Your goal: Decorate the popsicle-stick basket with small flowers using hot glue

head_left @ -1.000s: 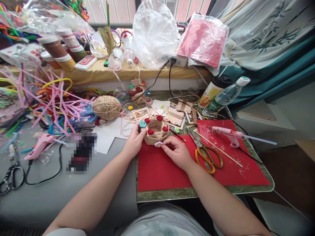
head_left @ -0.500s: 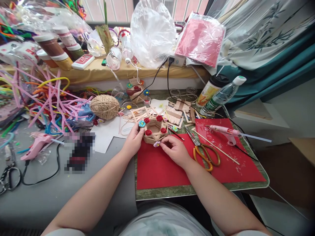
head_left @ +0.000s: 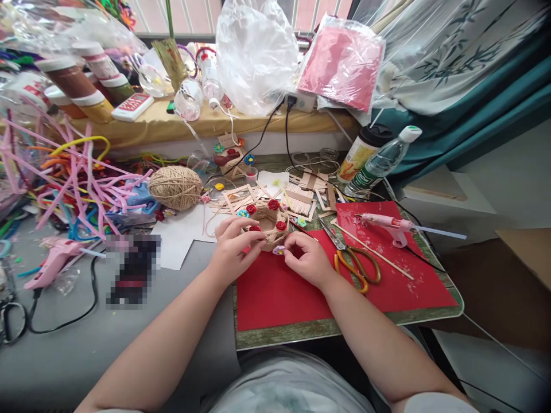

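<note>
A small twine-wrapped basket [head_left: 271, 235] sits over the red sheet [head_left: 279, 298], with red roses [head_left: 273, 204] and a blue flower [head_left: 243, 213] around its rim. At its front side is a small light-purple flower [head_left: 278, 250] with a yellow centre. My right hand [head_left: 307, 258] pinches this flower between thumb and forefinger against the basket wall. My left hand [head_left: 235, 249] hovers over the basket's left front, fingers stretched out and the thumb apart from them. It partly hides the left side and one rose; any touch there is hard to make out.
Right of my hands lie orange-handled scissors [head_left: 357, 267], a thin wooden stick [head_left: 374, 249] and a pink glue gun [head_left: 383, 222]. A twine ball [head_left: 175, 187] and craft-stick pieces [head_left: 297, 201] lie behind. A bottle [head_left: 383, 160] stands back right; another glue gun [head_left: 55, 261] lies left.
My left hand has let go of the basket's left side and moved right, over its front. My right hand stays at the purple flower. The view has shifted slightly.
</note>
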{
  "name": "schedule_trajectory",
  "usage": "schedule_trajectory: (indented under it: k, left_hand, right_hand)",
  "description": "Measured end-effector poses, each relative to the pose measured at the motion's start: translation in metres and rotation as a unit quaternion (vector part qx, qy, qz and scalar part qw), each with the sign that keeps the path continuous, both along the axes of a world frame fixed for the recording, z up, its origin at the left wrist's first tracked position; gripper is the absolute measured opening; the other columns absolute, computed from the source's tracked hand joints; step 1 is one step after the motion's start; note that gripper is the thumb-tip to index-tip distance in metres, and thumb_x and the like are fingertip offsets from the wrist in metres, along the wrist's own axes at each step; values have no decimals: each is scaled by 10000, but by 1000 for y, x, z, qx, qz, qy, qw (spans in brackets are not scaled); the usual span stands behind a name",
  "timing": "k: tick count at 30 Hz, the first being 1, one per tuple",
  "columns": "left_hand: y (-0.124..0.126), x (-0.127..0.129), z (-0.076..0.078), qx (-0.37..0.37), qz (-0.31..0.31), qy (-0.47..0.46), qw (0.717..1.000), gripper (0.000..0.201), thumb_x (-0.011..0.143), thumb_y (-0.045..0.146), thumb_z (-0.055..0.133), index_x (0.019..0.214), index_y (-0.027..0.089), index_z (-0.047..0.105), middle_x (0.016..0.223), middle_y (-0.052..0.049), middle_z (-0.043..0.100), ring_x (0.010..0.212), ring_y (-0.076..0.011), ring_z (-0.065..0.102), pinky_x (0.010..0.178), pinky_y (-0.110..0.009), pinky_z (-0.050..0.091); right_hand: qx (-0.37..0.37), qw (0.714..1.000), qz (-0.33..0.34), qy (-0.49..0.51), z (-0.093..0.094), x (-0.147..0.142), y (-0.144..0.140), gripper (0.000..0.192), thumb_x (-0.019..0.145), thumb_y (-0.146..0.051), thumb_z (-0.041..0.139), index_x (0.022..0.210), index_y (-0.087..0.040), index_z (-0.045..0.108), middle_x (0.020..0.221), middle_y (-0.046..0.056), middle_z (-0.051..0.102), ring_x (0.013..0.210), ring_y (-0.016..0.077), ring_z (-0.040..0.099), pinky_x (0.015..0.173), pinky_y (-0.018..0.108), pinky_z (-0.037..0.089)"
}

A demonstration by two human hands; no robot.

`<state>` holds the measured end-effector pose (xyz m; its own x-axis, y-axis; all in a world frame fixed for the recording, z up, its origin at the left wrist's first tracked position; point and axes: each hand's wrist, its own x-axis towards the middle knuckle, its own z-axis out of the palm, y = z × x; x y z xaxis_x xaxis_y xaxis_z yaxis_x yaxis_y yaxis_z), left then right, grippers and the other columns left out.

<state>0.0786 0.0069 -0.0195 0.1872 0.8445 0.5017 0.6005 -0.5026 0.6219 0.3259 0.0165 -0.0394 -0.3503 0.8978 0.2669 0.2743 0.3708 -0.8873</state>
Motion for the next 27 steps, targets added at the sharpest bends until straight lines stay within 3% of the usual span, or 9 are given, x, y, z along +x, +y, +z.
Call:
schedule_trajectory:
  k: [8,21,27]
  left_hand:
    - [3,-1,-5,-26,-7,33,999,269,869,399,813,1138,408,811,1462,-45,651,1447,-408,444,1254,-626,229]
    - [1,0,0,15,-12,151,988,212,958,331,691,1160,321,755,1482,-62,635,1445,-328,490,1206,-554,370]
    - [-2,4,4,26,-15,177,984,222,973,357,690,1186,297,710,1437,-59,681,1438,-316,515,1194,-527,366]
  right_hand:
    - [16,999,-18,-22,1,3,5,94,1004,-272,639,942,-273,709,960,50,713,947,246,671,870,391,518]
    - [58,997,-22,-55,-7,-1,5,84,1002,-204,627,941,-246,666,951,45,689,937,235,663,865,368,520]
    - [81,993,-28,-76,-10,-3,5,100,1010,-182,612,946,-247,651,944,47,686,932,239,654,862,377,517]
